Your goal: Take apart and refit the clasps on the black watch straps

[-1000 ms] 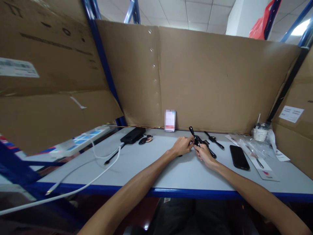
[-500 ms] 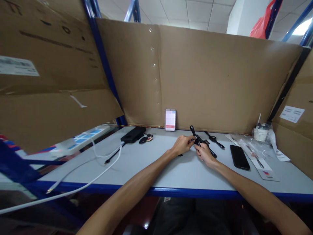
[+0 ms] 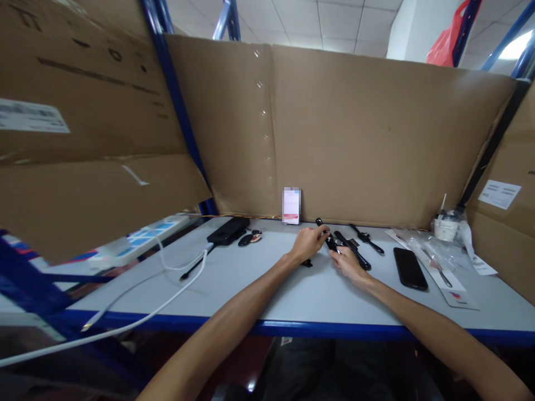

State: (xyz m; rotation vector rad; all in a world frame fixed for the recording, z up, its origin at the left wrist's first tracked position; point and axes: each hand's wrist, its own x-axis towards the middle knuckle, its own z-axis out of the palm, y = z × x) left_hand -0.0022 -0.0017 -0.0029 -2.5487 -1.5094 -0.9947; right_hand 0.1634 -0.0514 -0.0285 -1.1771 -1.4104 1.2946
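Observation:
A black spokeshave (image 3: 330, 243), with a handle at each end, slants between my two hands above the grey table. My left hand (image 3: 308, 244) is closed, its fingers pinching the tool near its upper part. My right hand (image 3: 346, 264) is closed around its lower end, which the fingers hide. A second black spokeshave (image 3: 363, 262) lies just beyond my right hand, and a third (image 3: 368, 239) farther back to the right. Beside my left wrist a small black part (image 3: 307, 263) lies on the table, partly covered.
A black phone (image 3: 410, 268) and a packaged brush-like tool on card (image 3: 457, 299) lie to the right. A lit phone (image 3: 291, 205) leans on the cardboard wall (image 3: 334, 133). At left are a black box (image 3: 228, 230), keys (image 3: 246, 239) and a white cable (image 3: 184, 291).
The spokeshave in my hands has shifted left and turned slightly, parting from the one lying beside it. My left hand moved a little left and up. More of the small black part shows.

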